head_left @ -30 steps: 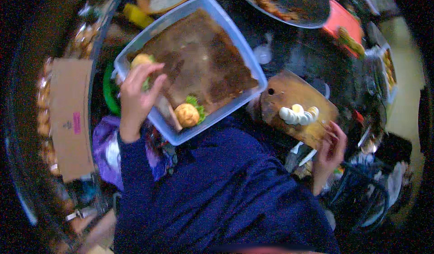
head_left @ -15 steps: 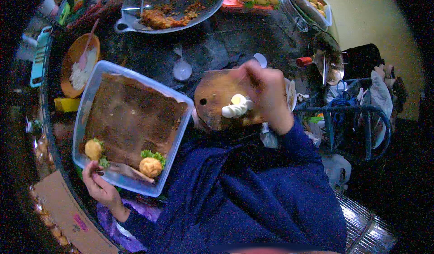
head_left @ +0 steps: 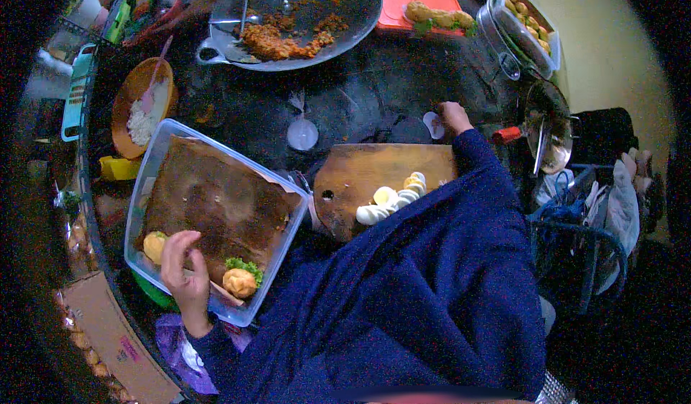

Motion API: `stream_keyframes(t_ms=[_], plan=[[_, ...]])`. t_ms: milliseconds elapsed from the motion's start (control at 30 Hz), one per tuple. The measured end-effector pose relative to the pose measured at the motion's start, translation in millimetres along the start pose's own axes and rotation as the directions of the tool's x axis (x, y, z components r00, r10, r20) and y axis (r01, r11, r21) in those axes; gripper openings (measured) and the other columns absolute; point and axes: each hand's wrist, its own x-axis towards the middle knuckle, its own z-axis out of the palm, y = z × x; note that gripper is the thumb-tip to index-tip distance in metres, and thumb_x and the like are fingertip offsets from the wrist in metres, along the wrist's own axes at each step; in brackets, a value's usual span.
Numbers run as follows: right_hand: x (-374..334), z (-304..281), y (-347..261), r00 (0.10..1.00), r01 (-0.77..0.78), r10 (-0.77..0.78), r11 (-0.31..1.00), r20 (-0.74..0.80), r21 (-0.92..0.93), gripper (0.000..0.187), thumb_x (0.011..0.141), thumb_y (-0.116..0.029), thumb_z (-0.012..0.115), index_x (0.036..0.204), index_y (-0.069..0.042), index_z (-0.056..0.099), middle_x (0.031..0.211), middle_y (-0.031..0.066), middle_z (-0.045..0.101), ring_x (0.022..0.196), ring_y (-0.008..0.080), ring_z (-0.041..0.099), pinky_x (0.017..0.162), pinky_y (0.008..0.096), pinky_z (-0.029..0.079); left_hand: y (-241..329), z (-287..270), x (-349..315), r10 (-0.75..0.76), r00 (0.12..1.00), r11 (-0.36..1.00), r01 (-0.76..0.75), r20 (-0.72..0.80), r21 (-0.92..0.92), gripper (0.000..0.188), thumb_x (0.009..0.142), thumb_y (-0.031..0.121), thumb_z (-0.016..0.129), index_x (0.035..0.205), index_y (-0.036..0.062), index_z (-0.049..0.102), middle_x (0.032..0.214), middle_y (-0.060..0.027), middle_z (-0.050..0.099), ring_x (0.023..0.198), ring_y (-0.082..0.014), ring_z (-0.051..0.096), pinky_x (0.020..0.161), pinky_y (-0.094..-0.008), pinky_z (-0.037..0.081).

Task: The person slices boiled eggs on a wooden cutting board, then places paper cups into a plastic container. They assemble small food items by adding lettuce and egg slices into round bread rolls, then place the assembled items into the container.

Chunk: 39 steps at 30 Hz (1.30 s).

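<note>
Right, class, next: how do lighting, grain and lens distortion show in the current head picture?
Head view: dim, grainy, with black corners; head view: the pale wall at right looks brighter than the dark table, whose left edge bows with the lens; head view: the left hand is clearly outlined.

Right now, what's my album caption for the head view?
Left hand over a clear rectangular plastic box with golden round buns; right hand by a small white oval object.
</note>
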Motion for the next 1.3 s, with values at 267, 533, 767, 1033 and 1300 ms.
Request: stream_keyframes(t_ms=[267, 533, 767, 1033, 1300], plan=[[-12, -87, -47, 0.961, 0.021, -0.019, 1.000, -0.277, 0.003, 0.016, 0.082, -0.018, 0.058, 0.080, -0.006, 0.067, 0.082, 0.0182, 0.066, 0.078, 0.0371, 0.065, 0.066, 0.0462, 0.053, 6, 14, 7, 0.044, 0.998, 0.993, -0.040, 0.034, -0.110, 0.020, 0.077, -0.004, 0.055, 0.095, 0.0014, 0.063, 0.094, -0.0133, 0.064, 0.090, -0.0285, 0.062, 0.082, -0.0373, 0.048], [-118, -195, -223, 0.881, 0.378, -0.429, 0.384, -0.199, 0.843, 0.014, 0.077, 0.004, 0.065, 0.087, -0.004, 0.071, 0.086, 0.0064, 0.071, 0.078, 0.0124, 0.065, 0.071, 0.0291, 0.054, 62, 70, 4, -0.206, 0.940, 0.368, 0.332, 0.272, -0.869, 0.067, 0.090, 0.050, 0.053, 0.137, 0.0057, 0.035, 0.134, -0.0171, 0.047, 0.121, -0.0275, 0.049, 0.097, -0.0409, 0.043], [-221, -194, -344, 0.716, 0.668, -0.617, 0.469, -0.326, 0.578, 0.017, 0.077, -0.019, 0.068, 0.084, -0.005, 0.064, 0.082, 0.0126, 0.062, 0.074, 0.0335, 0.062, 0.065, 0.0417, 0.051, 65, 103, -15, -0.065, 0.802, -0.324, 0.546, 0.594, -0.773, 0.083, 0.090, 0.066, 0.036, 0.144, 0.0037, 0.022, 0.136, -0.0162, 0.043, 0.123, -0.0259, 0.047, 0.102, -0.0387, 0.040], [-229, -180, -377, 0.661, 0.716, -0.723, 0.526, -0.201, 0.460, 0.018, 0.077, -0.021, 0.068, 0.084, -0.005, 0.065, 0.080, 0.0107, 0.060, 0.076, 0.0310, 0.062, 0.066, 0.0409, 0.050, 56, 89, -43, -0.157, 0.816, -0.216, 0.521, 0.556, -0.826, 0.079, 0.092, 0.066, 0.027, 0.140, 0.0036, 0.035, 0.136, -0.0120, 0.045, 0.125, -0.0258, 0.044, 0.108, -0.0415, 0.032], [-230, -179, -402, 0.607, 0.791, -0.672, 0.464, -0.424, 0.399, 0.017, 0.078, -0.021, 0.070, 0.083, -0.006, 0.064, 0.080, 0.0087, 0.058, 0.071, 0.0285, 0.060, 0.064, 0.0393, 0.050, 47, 81, -43, -0.211, 0.836, -0.303, 0.437, 0.507, -0.847, 0.070, 0.097, 0.057, 0.025, 0.143, 0.0051, 0.031, 0.140, -0.0126, 0.042, 0.128, -0.0264, 0.041, 0.110, -0.0420, 0.028]])
